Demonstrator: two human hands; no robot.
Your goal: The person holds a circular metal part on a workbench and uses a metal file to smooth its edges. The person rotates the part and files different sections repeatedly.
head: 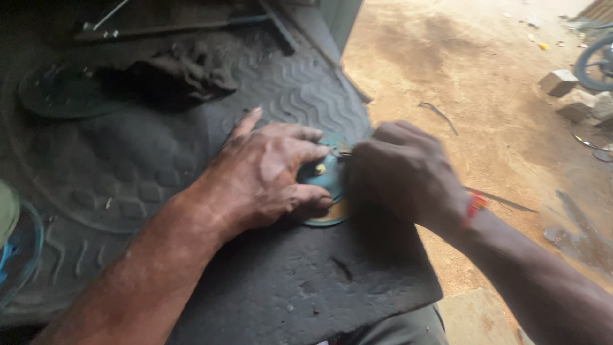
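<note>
A round teal metal disc (329, 191) with a small brass fitting near its middle lies flat on a black rubber floor mat (287, 281). My left hand (265, 172) presses down on the disc, fingers spread over its left side and thumb along its lower edge. My right hand (405, 172) is closed over the disc's right edge, gripping a small metal tool whose tip (343, 151) shows just above the disc. A red band sits on my right wrist. The tool's handle is hidden in my fist.
The mat has a wavy tread and lies in a vehicle's footwell, with a crumpled dark rag (185, 67) and a dark round plate (60, 92) farther back. Sandy ground (485, 96) lies to the right, with stone blocks (559, 82) and a wheel (597, 61).
</note>
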